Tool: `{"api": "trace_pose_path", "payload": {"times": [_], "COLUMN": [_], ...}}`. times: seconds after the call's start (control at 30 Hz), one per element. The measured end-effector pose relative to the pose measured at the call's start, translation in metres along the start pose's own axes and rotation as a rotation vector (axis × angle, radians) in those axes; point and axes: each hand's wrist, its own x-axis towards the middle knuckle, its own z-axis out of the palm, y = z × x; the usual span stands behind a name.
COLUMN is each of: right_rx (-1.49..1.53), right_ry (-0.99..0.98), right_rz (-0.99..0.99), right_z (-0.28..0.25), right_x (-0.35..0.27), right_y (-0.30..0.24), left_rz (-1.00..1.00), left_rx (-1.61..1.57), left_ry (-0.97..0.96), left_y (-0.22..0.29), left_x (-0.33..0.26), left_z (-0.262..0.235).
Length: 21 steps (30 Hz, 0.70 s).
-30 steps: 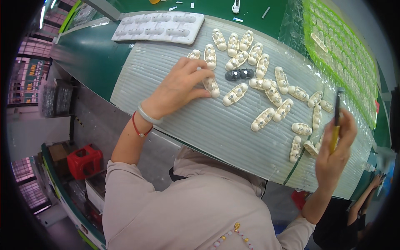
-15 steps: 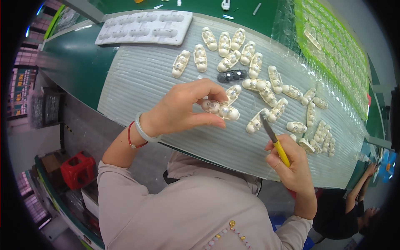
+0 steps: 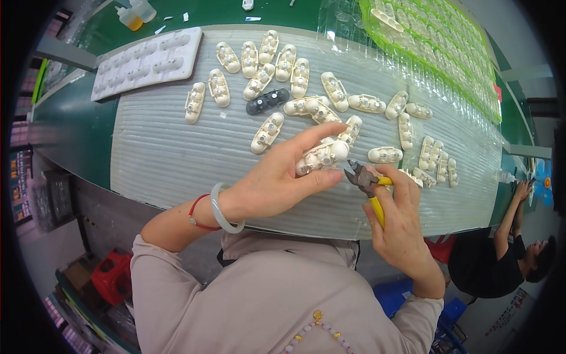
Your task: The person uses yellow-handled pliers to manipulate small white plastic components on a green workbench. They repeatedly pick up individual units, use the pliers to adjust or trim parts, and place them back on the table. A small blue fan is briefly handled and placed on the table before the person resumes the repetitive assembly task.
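My left hand (image 3: 274, 186) grips a cream plastic part (image 3: 321, 157) between thumb and fingers; it is oblong, with rounded bumps. Yellow-handled side cutters (image 3: 364, 180) are in my right hand (image 3: 401, 227), their jaws parted and pointing left at the near end of the held part. Whether blades and plastic touch, I cannot tell. A similar cream part (image 3: 348, 131) lies just behind my left fingertips. To the left of the fingers rests another cream part (image 3: 267, 133), and beyond it a dark grey part (image 3: 267, 102) of like shape. Several more cream parts are scattered around them.
A ribbed, translucent mat (image 3: 159, 141) covers the green table (image 3: 68, 127). At the back left lies a white moulded tray (image 3: 147, 62); small bottles (image 3: 131, 19) stand behind it. Clear blister trays with green edging (image 3: 436, 53) fill the back right. Another person (image 3: 489, 259) works at far right.
My hands have come together, bringing the held part and the cutters close. The cutters have turned from pointing up and away to pointing left, jaws parted. The whole view has shifted.
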Motion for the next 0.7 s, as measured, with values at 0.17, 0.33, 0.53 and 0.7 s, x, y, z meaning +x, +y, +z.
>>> {"api": "trace_pose_path", "payload": {"times": [0.17, 0.33, 0.53, 0.7], "right_rx": [-0.011, 0.010, 0.013, 0.014], "right_ry": [0.067, 0.101, 0.128, 0.089], "right_rz": [0.007, 0.032, 0.008, -0.023], "right_z": [0.009, 0.013, 0.021, 0.023], "right_x": [0.005, 0.011, 0.015, 0.019], "right_y": [0.003, 0.001, 0.004, 0.000], "left_rz": [-0.092, -0.255, -0.284, -0.147], "left_rx": [-0.203, -0.494, -0.708, -0.418], "left_ry": [-0.027, -0.094, 0.035, 0.120], "left_y": [0.006, 0.007, 0.003, -0.002], "left_x": [0.005, 0.007, 0.014, 0.007], "left_z": [0.001, 0.001, 0.007, 0.008]}}
